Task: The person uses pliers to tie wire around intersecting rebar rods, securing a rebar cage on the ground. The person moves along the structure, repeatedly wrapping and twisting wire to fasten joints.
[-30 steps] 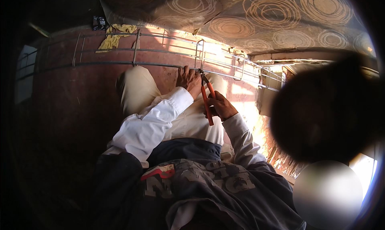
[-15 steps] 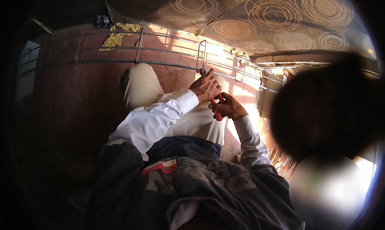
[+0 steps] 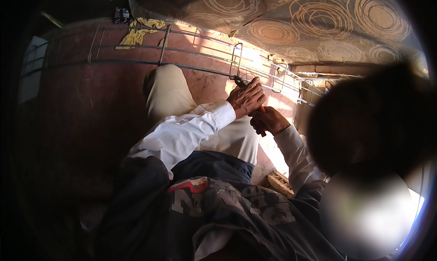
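Observation:
Pincers with red handles [image 3: 263,134] slant up from my right hand [image 3: 271,121], which is closed round the handles. Their dark jaws [image 3: 239,82] are at the lower bar of a steel rebar cage [image 3: 195,69], where a rectangular stirrup [image 3: 236,60] meets it. My left hand [image 3: 247,97] lies over the middle of the pincers, its fingers bent and closed; what they grip is hidden under the hand. A thin wire [image 3: 250,73] curves up beside its fingertips.
The long cage runs across in front of my knees, with more stirrups [image 3: 279,78] to the right. A yellow cloth [image 3: 136,35] hangs over its bars at the left. Beyond lies a dark sheet with ring patterns [image 3: 273,31]. A brick-like block [image 3: 280,183] is by my right side.
The handles, spread apart before, now appear closed together. The dark jaws have come into view at the stirrup joint. The view has shifted slightly.

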The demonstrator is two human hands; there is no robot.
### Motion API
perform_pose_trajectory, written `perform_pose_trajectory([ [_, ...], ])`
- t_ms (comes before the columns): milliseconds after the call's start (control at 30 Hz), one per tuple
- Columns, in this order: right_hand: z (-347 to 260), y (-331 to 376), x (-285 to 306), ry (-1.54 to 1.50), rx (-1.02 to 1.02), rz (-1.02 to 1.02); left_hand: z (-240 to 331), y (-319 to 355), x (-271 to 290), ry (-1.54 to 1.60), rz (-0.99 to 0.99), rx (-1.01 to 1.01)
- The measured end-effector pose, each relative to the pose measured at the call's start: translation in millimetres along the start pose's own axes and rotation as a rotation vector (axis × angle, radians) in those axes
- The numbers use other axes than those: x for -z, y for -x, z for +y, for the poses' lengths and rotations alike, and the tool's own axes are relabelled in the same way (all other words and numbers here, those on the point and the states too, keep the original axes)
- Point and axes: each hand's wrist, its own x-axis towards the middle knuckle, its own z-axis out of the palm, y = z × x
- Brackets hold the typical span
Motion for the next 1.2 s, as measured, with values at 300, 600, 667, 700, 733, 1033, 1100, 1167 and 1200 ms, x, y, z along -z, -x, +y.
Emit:
perform_pose_trajectory([
  [300, -40.9, 27.7, -1.7, 0.778, 0.200, 0.188, -17.1, -3.3, -10.0, 0.600, -0.272, 0.103],
  [600, -6.8, 8.1, -32.1, 1.420, 0.433, 0.848, -23.0, -10.3, -20.0, 0.675, -0.328, 0.118],
  [667, -12.5, 11.0, -18.8, 1.282, 0.417, 0.666, -25.0, -12.2, -15.3, 0.675, -0.216, 0.126],
  [700, -8.7, 8.6, -9.5, 1.216, 0.380, 0.544, -25.9, -12.6, -12.5, 0.601, -0.249, 0.068],
  [733, -5.3, 4.6, 2.7, 1.153, 0.347, 0.427, -24.7, -12.3, -11.6, 0.553, -0.216, 0.071],
  [1033, -34.6, 11.7, 17.5, -0.161, -0.206, -0.032, -7.9, -2.2, -18.1, 0.353, -0.194, 0.188],
  [1100, -63.0, 18.8, 13.1, 0.532, -0.132, 0.036, -13.7, -6.8, -8.7, 0.444, -0.257, 0.230],
  [1167, -69.7, 30.3, -1.2, 1.272, 0.321, 0.390, -21.3, -14.5, -11.0, 0.513, -0.327, 0.316],
  [1200, -54.3, 30.7, -1.7, 1.431, 0.555, 0.582, -23.1, -23.3, -5.0, 0.549, -0.339, 0.347],
])
